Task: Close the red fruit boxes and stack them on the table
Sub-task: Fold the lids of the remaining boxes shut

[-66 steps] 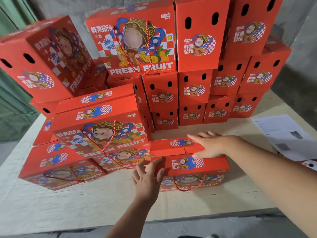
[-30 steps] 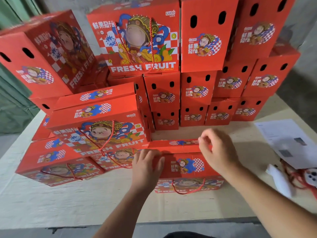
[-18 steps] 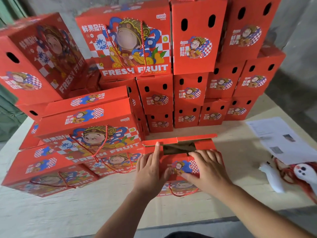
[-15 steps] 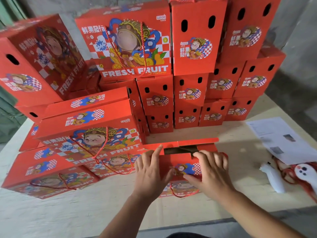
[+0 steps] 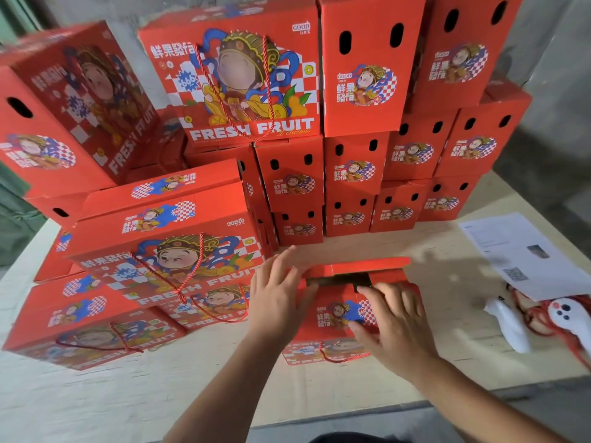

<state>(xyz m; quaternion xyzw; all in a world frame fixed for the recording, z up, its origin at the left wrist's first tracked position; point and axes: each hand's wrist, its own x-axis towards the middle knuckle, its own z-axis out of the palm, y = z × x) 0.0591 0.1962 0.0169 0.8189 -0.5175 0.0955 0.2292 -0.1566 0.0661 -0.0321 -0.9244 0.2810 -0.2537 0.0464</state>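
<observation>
Red box in hand: a small red fruit box (image 5: 347,318) stands near the front edge of the pale wooden table (image 5: 192,394), just right of its middle, printed front toward the person, rope handle hanging low.
Lid: not yet shut; the top flap (image 5: 361,265) stands raised along the far side, with a dark gap showing beneath it.
Left hand: the left hand (image 5: 276,298) lies with straight, spread fingers against the box's left side and top corner, gripping nothing, probably to steady the box while it is closed.
Right hand: the right hand (image 5: 395,324) rests flat on the box's near top panel, fingers extended toward the gap, pressing rather than grasping, seemingly to push that panel down so the flap can fold over.
Finished stacks: closed red boxes (image 5: 355,167) are piled in a wall along the far edge; a lower pile of boxes lying flat (image 5: 166,238) fills the left side, just beside the open one.
Other items: a printed paper sheet (image 5: 524,254) lies near the right edge, with a white object (image 5: 508,324) and red cord beside it.
Progress: judged close to finished, one box left.
</observation>
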